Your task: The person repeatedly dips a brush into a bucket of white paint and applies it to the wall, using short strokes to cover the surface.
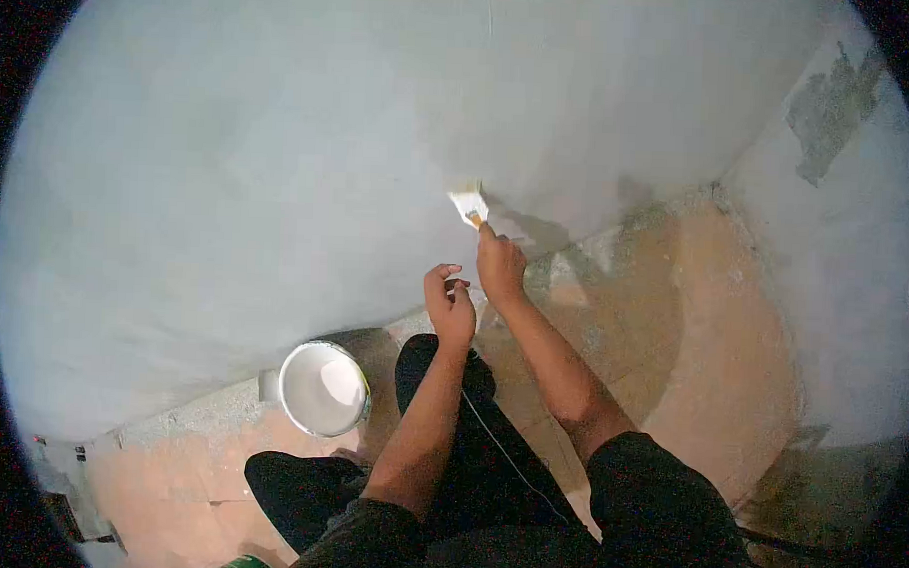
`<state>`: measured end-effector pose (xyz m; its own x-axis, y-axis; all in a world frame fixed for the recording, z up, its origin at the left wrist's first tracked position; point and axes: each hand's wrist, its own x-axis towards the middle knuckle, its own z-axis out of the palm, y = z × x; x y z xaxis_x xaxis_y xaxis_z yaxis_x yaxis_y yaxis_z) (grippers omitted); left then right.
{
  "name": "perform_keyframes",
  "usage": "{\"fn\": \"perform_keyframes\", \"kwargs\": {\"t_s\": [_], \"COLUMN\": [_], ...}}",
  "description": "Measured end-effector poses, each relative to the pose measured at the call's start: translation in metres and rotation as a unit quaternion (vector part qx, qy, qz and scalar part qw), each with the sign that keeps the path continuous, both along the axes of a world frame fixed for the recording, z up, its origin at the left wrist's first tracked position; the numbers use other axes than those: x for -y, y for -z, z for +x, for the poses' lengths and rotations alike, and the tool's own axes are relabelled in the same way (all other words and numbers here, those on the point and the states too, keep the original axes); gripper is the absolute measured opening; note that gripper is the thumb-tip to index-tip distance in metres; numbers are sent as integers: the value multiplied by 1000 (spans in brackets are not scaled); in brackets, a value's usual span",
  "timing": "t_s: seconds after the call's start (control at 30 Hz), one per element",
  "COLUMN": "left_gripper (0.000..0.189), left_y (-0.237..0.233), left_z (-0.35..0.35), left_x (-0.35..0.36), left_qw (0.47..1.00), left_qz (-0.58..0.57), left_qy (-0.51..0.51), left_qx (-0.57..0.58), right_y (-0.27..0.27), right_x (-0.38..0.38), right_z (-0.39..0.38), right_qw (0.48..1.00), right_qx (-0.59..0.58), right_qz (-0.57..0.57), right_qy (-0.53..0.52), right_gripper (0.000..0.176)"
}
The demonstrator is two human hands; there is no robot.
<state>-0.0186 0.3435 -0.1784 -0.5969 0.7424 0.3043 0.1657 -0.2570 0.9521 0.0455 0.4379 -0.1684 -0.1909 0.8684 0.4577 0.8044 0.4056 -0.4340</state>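
Note:
My right hand (500, 264) is closed around the handle of a paintbrush (469, 206). The brush's pale bristles point up against the whitish wall (278, 178), and its shadow falls to the right. Just left of it, my left hand (448, 302) hangs in the air with bent, parted fingers and nothing in them. Below and to the left, a white bucket (322, 405) stands on the floor by the wall, with white paint or a similar liquid (341, 382) inside.
A tan floor (713, 343) meets the wall along a rough, stained edge. The side wall at right has a grey bare patch (831, 112). A green container (244, 567) shows at the bottom edge. A thin white cable (509, 451) runs across my dark trousers.

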Motion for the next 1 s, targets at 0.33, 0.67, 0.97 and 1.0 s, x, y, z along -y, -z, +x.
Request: {"fn": "perform_keyframes", "kwargs": {"t_s": [0.33, 0.67, 0.97, 1.0], "left_gripper": [32, 31, 33, 33], "left_y": [12, 29, 22, 18], "left_z": [-14, -13, -4, -4], "left_x": [-6, -12, -10, -9], "left_qw": [998, 996, 996, 996], "left_qz": [-59, -62, -67, -70], "left_qy": [13, 41, 37, 46], "left_qx": [-22, -46, -48, -40], "right_y": [38, -145, -42, -28], "right_x": [-34, -24, -57, -55], "right_z": [13, 25, 14, 13], "right_qw": [990, 991, 976, 975], "right_qx": [30, -123, -210, -221], "right_qz": [-134, 39, 55, 29], "right_qy": [17, 27, 26, 12], "right_gripper": [13, 24, 15, 14]}}
